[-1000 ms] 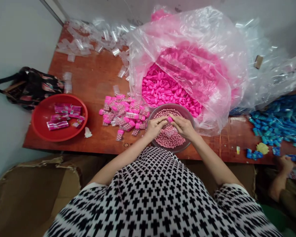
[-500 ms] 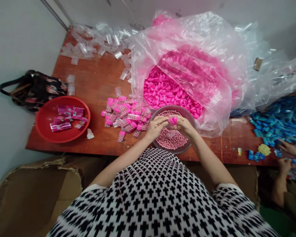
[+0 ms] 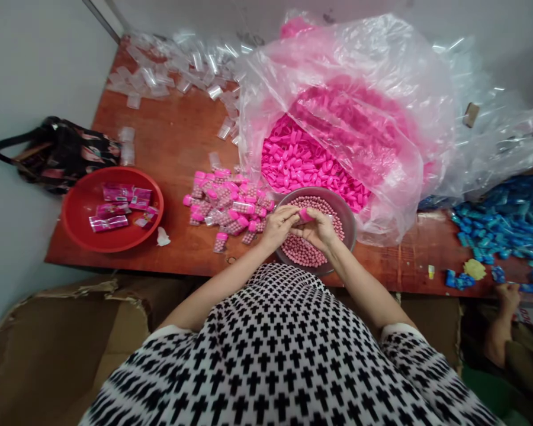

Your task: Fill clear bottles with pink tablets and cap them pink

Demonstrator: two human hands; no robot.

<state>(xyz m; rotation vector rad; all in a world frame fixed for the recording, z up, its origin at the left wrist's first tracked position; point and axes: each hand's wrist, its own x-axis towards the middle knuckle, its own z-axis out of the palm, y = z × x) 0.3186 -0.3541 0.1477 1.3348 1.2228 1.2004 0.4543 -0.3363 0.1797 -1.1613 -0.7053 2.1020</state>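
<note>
My left hand (image 3: 279, 228) and my right hand (image 3: 318, 229) meet above a grey bowl (image 3: 349, 228) of small pink balls (image 3: 302, 251). Between them is a bright pink cap (image 3: 305, 215), pinched by the fingers of my right hand. My left fingers close round a small clear tube at the cap's end, mostly hidden by the fingers. Left of the bowl lies a pile of clear tubes (image 3: 243, 208) filled with pink balls and topped with pink caps. Behind the bowl, many loose pink caps (image 3: 313, 164) spill from a large clear plastic bag (image 3: 402, 201).
A red basin (image 3: 77, 234) with several pink packets stands at the left, beside a dark patterned bag (image 3: 82, 151). Clear empty tubes (image 3: 148, 77) lie at the back left. Blue pieces (image 3: 488, 228) and a co-worker's hand (image 3: 509, 296) are at the right. Cardboard boxes (image 3: 66, 349) stand below the table edge.
My hands have drawn closer together, and the pink cap has shifted slightly left with them. At the right, the co-worker's hands have moved apart.
</note>
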